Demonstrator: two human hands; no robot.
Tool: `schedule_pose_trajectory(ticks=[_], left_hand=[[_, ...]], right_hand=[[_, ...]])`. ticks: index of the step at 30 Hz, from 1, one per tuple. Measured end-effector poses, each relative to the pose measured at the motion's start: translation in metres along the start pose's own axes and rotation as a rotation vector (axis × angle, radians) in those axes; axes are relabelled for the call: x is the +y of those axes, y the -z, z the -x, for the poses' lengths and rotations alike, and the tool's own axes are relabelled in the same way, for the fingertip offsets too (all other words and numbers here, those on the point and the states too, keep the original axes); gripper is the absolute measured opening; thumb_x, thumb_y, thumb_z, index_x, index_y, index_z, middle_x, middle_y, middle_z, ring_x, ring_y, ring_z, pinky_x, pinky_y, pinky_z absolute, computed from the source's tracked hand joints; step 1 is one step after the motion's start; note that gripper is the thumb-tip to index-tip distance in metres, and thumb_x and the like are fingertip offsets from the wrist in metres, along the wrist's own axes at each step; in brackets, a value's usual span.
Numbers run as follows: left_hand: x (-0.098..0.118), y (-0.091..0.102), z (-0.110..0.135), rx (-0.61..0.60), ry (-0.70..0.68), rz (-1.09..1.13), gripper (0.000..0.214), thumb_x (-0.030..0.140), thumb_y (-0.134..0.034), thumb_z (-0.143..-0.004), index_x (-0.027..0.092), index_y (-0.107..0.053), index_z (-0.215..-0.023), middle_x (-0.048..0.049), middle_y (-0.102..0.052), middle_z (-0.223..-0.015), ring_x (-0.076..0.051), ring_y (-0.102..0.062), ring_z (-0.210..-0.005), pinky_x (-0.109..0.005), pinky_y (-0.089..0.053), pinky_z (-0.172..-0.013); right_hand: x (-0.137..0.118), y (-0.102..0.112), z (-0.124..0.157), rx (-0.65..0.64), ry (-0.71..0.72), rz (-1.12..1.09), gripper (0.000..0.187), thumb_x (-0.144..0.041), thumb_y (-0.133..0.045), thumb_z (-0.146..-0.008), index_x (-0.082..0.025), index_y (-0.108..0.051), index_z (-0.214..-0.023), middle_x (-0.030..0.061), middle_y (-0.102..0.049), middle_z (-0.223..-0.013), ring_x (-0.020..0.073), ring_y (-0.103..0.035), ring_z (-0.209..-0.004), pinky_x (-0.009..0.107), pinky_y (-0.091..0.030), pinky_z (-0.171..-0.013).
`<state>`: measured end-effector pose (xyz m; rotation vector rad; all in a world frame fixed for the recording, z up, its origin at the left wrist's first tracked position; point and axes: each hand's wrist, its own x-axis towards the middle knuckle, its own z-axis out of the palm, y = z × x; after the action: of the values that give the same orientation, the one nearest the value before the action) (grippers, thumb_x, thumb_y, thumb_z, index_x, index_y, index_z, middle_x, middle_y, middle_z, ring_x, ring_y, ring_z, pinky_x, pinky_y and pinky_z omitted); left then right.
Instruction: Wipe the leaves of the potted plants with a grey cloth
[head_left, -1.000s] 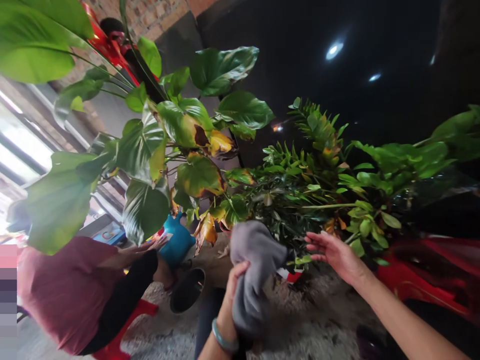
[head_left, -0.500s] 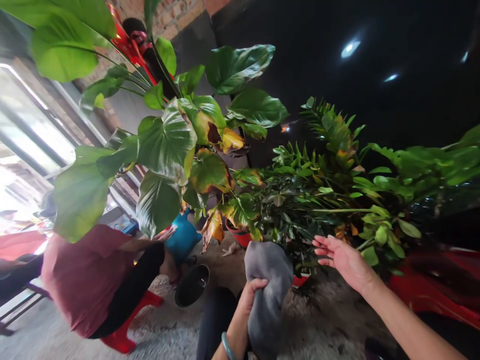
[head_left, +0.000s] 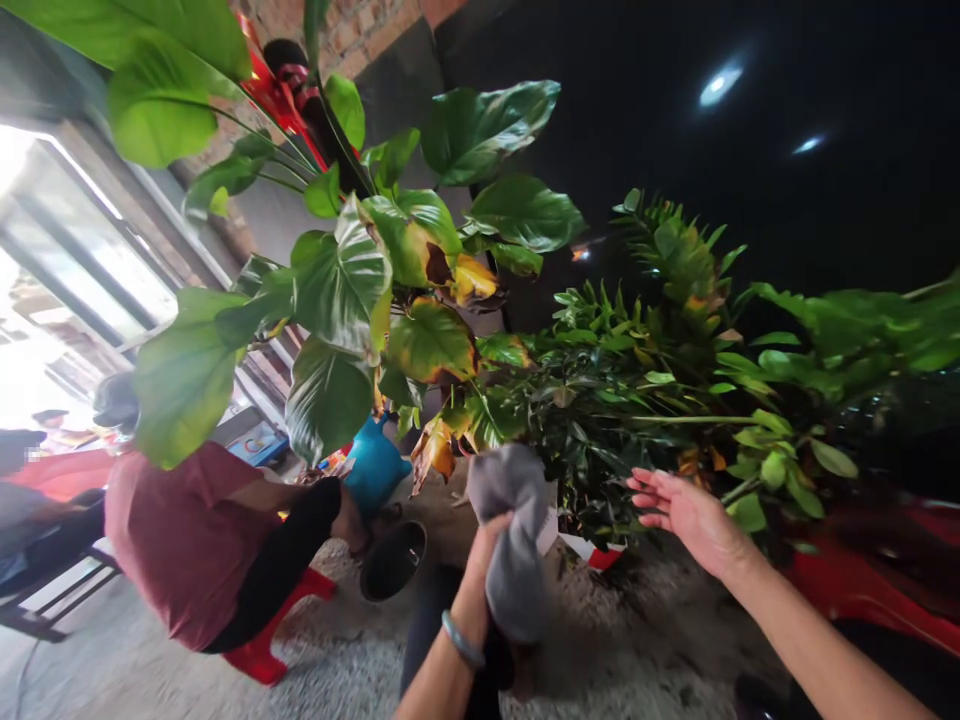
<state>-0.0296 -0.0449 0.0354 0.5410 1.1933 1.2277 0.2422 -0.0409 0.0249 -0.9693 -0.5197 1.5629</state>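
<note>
While a tall green plant with broad, partly yellowed leaves (head_left: 341, 285) dominates the left and middle, dense small-leaved green foliage (head_left: 660, 378) spreads to its right. A person in a dusty-pink shirt (head_left: 180, 540) sits on a red plastic stool (head_left: 259, 650). Low in front of the plants, a soft grey cloth (head_left: 519, 585) hangs bunched, gripped by the left hand (head_left: 489, 548); the right hand (head_left: 686, 510) holds nothing, fingers loosely extended. A pale blue-green bangle (head_left: 461, 642) circles the left wrist.

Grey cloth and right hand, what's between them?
In the head view, dark leaves show between the grey cloth and right hand, above a red-and-white object.
</note>
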Motion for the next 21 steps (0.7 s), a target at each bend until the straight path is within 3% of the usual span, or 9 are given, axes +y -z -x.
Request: schedule_pose_trajectory(ticks=[2, 4, 8, 11, 13, 16, 18, 21], left_hand=[[-0.018, 0.015, 0.017, -0.068, 0.063, 0.011, 0.026, 0.01, -0.086, -0.048, 0.01, -0.069, -0.068, -0.0055, -0.072, -0.06, -0.016, -0.065, -0.052, -0.024, -0.054, -0.059], [-0.012, 0.02, 0.027, -0.09, 0.065, 0.068, 0.029, 0.011, -0.088, -0.044, 0.013, -0.07, -0.067, -0.005, -0.072, -0.06, -0.017, -0.066, -0.054, -0.025, -0.055, -0.059], [0.049, 0.003, 0.017, 0.018, -0.187, 0.27, 0.018, 0.017, -0.082, -0.062, 0.023, -0.064, -0.063, 0.0028, -0.069, -0.058, -0.013, -0.065, -0.056, -0.023, -0.056, -0.066], [0.077, -0.017, -0.001, 0.032, -0.169, 0.291, 0.01, 0.018, -0.074, -0.074, 0.022, -0.066, -0.071, 0.0032, -0.07, -0.062, -0.011, -0.065, -0.056, -0.022, -0.055, -0.069], [0.066, -0.022, -0.004, 0.056, -0.08, 0.271, 0.008, 0.016, -0.07, -0.077, 0.018, -0.066, -0.071, 0.0011, -0.069, -0.058, -0.011, -0.063, -0.05, -0.022, -0.053, -0.061], [0.014, -0.014, 0.015, 0.073, 0.1, 0.216, 0.014, 0.01, -0.068, -0.074, 0.014, -0.063, -0.061, -0.0013, -0.064, -0.048, -0.012, -0.058, -0.04, -0.022, -0.048, -0.047], [-0.02, -0.001, 0.035, 0.088, 0.205, 0.207, 0.016, 0.012, -0.072, -0.07, 0.016, -0.063, -0.058, -0.0007, -0.064, -0.047, -0.013, -0.059, -0.041, -0.023, -0.049, -0.047], [-0.036, 0.011, 0.055, 0.046, 0.213, 0.207, 0.012, 0.018, -0.077, -0.065, 0.018, -0.066, -0.063, -0.0013, -0.069, -0.055, -0.016, -0.064, -0.048, -0.026, -0.053, -0.052]], right_hand=[[0.0, 0.004, 0.001, -0.003, 0.003, 0.006, 0.016, -0.023, -0.062, -0.074, -0.021, -0.077, -0.079, 0.0102, -0.078, -0.085, 0.0218, -0.07, -0.068, 0.031, -0.057, -0.056], [0.0, 0.006, 0.001, -0.004, 0.003, 0.004, 0.016, -0.024, -0.062, -0.074, -0.021, -0.077, -0.078, 0.0101, -0.078, -0.084, 0.0215, -0.07, -0.066, 0.031, -0.057, -0.056], [0.001, 0.004, 0.0, 0.018, -0.004, -0.023, 0.018, -0.022, -0.06, -0.073, -0.021, -0.078, -0.075, 0.0091, -0.078, -0.081, 0.0205, -0.069, -0.064, 0.03, -0.056, -0.054], [0.001, -0.001, 0.0, 0.036, -0.02, -0.021, 0.018, -0.021, -0.06, -0.072, -0.021, -0.077, -0.074, 0.0091, -0.078, -0.078, 0.0201, -0.068, -0.063, 0.03, -0.055, -0.053], [0.0, -0.001, 0.0, 0.035, -0.024, -0.006, 0.017, -0.021, -0.06, -0.073, -0.02, -0.077, -0.075, 0.0096, -0.078, -0.08, 0.0203, -0.068, -0.064, 0.03, -0.056, -0.054], [-0.001, 0.004, 0.0, 0.005, -0.02, 0.021, 0.016, -0.022, -0.062, -0.073, -0.02, -0.077, -0.078, 0.0108, -0.078, -0.085, 0.0211, -0.069, -0.067, 0.032, -0.057, -0.056], [-0.001, 0.008, 0.0, -0.024, -0.001, 0.035, 0.016, -0.024, -0.063, -0.073, -0.02, -0.077, -0.081, 0.0115, -0.078, -0.087, 0.0219, -0.07, -0.068, 0.033, -0.057, -0.058], [0.001, 0.013, 0.0, -0.035, 0.017, 0.038, 0.017, -0.026, -0.064, -0.073, -0.02, -0.078, -0.081, 0.0111, -0.078, -0.086, 0.022, -0.07, -0.068, 0.032, -0.057, -0.058]])
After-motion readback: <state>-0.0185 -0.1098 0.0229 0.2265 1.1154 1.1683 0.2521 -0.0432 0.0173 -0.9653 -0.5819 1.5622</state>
